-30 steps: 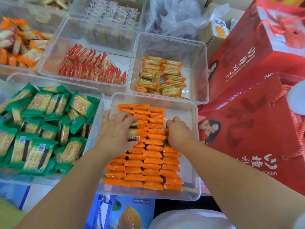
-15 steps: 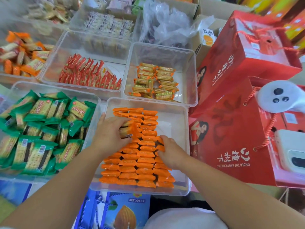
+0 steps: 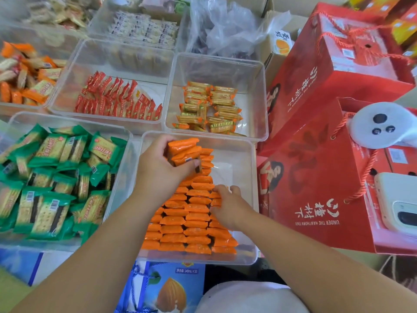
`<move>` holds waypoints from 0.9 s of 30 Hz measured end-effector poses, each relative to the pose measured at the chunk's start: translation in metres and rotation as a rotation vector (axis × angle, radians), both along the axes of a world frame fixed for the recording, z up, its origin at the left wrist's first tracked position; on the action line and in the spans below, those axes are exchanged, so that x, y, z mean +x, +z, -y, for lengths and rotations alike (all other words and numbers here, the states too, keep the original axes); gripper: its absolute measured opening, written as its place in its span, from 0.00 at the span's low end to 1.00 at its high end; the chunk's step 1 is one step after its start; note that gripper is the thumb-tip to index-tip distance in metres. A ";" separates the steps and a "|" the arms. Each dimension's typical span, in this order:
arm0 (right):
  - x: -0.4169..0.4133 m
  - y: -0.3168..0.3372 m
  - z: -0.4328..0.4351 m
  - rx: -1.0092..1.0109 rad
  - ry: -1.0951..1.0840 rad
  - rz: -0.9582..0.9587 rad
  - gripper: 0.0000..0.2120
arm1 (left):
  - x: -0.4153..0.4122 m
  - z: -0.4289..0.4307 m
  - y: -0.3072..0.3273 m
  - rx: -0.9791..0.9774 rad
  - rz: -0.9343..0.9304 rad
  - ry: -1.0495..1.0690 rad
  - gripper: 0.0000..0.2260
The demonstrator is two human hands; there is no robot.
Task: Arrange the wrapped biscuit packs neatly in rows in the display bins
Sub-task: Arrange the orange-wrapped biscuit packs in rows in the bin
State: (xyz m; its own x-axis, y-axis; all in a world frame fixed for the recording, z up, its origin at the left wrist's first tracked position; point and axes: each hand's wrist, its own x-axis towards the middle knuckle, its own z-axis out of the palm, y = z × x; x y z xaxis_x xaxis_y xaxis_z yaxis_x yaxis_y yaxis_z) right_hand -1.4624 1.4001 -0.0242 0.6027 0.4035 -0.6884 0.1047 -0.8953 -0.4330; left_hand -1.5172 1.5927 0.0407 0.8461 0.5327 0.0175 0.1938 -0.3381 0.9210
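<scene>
Left hand (image 3: pixel 158 170) grips orange packs (image 3: pixel 184 151); right hand (image 3: pixel 228 208) on rows (image 3: pixel 194 222), grip unclear; red gift boxes (image 3: pixel 316 199) beside bin (image 3: pixel 237 172).

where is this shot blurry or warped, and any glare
Head view: soft even light; the orange packs in the left hand are sharp; the far-left bins smear into blur; the plastic bag shows white glare; wide-angle warp bows the near bin and tilts the red boxes.
</scene>
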 end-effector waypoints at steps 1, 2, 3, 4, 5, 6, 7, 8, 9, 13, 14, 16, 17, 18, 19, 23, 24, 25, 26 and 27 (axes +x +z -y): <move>-0.003 0.000 0.001 0.005 -0.025 -0.048 0.30 | 0.006 0.003 0.000 -0.041 0.005 -0.034 0.22; -0.005 0.000 0.003 0.021 -0.053 -0.095 0.32 | 0.012 0.007 -0.001 -0.069 0.000 -0.062 0.23; -0.007 0.001 0.005 0.040 -0.072 -0.125 0.33 | 0.019 0.011 -0.003 -0.073 -0.011 -0.087 0.24; -0.008 0.001 0.006 0.055 -0.082 -0.136 0.34 | 0.026 0.016 -0.005 -0.057 -0.022 -0.112 0.24; -0.009 0.001 0.007 0.067 -0.093 -0.140 0.34 | 0.033 0.021 -0.007 -0.033 -0.030 -0.142 0.24; -0.009 0.001 0.007 0.074 -0.107 -0.143 0.34 | 0.040 0.025 -0.010 -0.013 -0.033 -0.175 0.23; -0.010 0.001 0.007 0.079 -0.122 -0.149 0.34 | 0.047 0.030 -0.014 -0.004 -0.030 -0.210 0.22; -0.010 0.001 0.008 0.087 -0.132 -0.154 0.34 | 0.053 0.035 -0.019 0.002 -0.022 -0.242 0.21; -0.011 0.001 0.008 0.096 -0.135 -0.152 0.35 | 0.060 0.040 -0.024 0.013 -0.017 -0.270 0.21; -0.013 0.001 0.010 0.126 -0.153 -0.149 0.34 | 0.076 0.051 -0.043 0.182 -0.077 -0.389 0.17; -0.013 0.001 0.010 0.131 -0.165 -0.150 0.34 | 0.079 0.052 -0.048 0.241 -0.110 -0.438 0.18; -0.013 0.002 0.010 0.142 -0.189 -0.146 0.34 | 0.081 0.052 -0.057 0.359 -0.207 -0.557 0.18; -0.013 0.002 0.010 0.148 -0.200 -0.146 0.34 | 0.082 0.052 -0.060 0.448 -0.268 -0.628 0.18; -0.013 0.003 0.010 0.153 -0.208 -0.152 0.35 | 0.083 0.051 -0.063 0.567 -0.325 -0.706 0.18; -0.013 0.003 0.010 0.155 -0.214 -0.159 0.35 | 0.085 0.050 -0.065 0.688 -0.371 -0.781 0.19; -0.015 0.007 0.010 0.261 -0.379 -0.188 0.37 | 0.090 0.042 -0.067 0.757 -0.506 -0.972 0.24; -0.015 0.008 0.011 0.299 -0.454 -0.207 0.36 | 0.091 0.040 -0.067 0.738 -0.527 -1.007 0.25; -0.016 0.009 0.012 0.331 -0.520 -0.237 0.33 | 0.091 0.038 -0.067 0.746 -0.530 -1.032 0.24; -0.017 0.010 0.014 0.353 -0.575 -0.274 0.31 | 0.091 0.038 -0.068 0.780 -0.523 -1.053 0.24; -0.018 0.010 0.016 0.361 -0.615 -0.310 0.29 | 0.091 0.038 -0.068 0.829 -0.515 -1.075 0.24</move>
